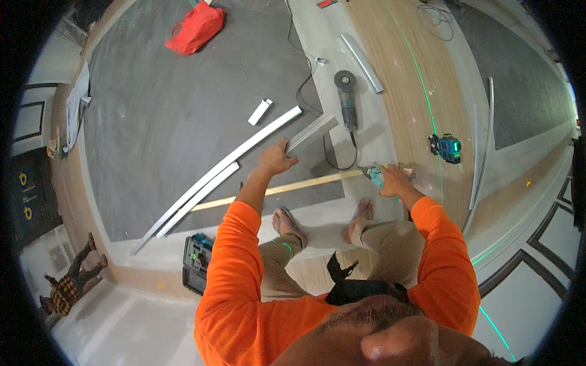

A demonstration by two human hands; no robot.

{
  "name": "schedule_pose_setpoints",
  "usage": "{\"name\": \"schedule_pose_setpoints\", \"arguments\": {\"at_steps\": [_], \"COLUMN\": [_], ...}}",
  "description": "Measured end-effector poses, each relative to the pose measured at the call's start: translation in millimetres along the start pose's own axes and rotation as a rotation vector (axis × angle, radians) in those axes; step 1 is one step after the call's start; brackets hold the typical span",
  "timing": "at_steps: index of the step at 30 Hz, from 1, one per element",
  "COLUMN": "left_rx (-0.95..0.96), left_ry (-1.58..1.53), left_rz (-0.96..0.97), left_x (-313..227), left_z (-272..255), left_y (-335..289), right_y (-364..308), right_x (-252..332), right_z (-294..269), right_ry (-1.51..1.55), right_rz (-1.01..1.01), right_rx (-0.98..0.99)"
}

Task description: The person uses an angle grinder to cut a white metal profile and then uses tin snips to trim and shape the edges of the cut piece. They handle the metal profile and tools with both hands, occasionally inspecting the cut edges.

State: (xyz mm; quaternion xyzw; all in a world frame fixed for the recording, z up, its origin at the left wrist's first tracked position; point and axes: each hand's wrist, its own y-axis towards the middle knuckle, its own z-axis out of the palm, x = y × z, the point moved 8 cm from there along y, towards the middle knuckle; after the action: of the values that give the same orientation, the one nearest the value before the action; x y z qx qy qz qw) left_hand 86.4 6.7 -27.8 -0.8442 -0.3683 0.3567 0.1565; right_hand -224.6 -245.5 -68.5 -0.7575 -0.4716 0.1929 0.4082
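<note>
My left hand (278,160) is closed on the near end of a short metal channel (312,134), which points away to the right. In my right hand (395,181) are teal-handled snips (374,175), their dark jaws pointing left by the end of a thin wooden strip (305,183). Just beyond the channel, an angle grinder (347,100) lies on the floor with its disc at the far end. Left of my left hand are a long white metal channel (226,158) and a shorter one (198,199), side by side.
A small channel offcut (260,112), red bag (196,28) and another channel (361,63) lie farther off. A laser level (448,148) stands at right, near long strips (486,140). The grinder's cord (329,160) loops nearby. An open tool case (196,262) sits left; another person (67,283) is behind.
</note>
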Motion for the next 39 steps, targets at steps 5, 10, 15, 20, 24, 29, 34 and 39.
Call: {"name": "schedule_pose_setpoints", "arguments": {"at_steps": [5,10,15,20,24,29,34,39], "left_rx": [-0.249,-0.411,-0.270,-0.108,-0.087,-0.252,-0.375,-0.378], "left_ry": [-0.319,-0.906,-1.491,-1.542,-1.316,-0.981,-0.921,-0.998], "left_rz": [0.048,0.148,0.087,0.280,0.333,0.320,0.285,0.360], "left_x": [0,-17,-43,-101,-118,-96,-85,-105], "left_z": [2,0,1,3,1,-23,-36,-42], "left_y": [64,139,162,149,147,144,153,121], "right_y": [62,123,139,143,192,135,57,49], "right_x": [-39,-57,-12,11,-38,-14,83,110], "right_z": [23,23,13,21,14,-112,-176,-184], "right_ry": [0.300,0.125,0.201,-0.174,-0.163,0.399,0.574,0.537], "right_rz": [0.317,0.359,0.192,0.079,0.004,0.019,-0.225,-0.230], "right_rx": [-0.064,-0.126,0.050,-0.130,-0.136,-0.591,-0.748,-0.871]}}
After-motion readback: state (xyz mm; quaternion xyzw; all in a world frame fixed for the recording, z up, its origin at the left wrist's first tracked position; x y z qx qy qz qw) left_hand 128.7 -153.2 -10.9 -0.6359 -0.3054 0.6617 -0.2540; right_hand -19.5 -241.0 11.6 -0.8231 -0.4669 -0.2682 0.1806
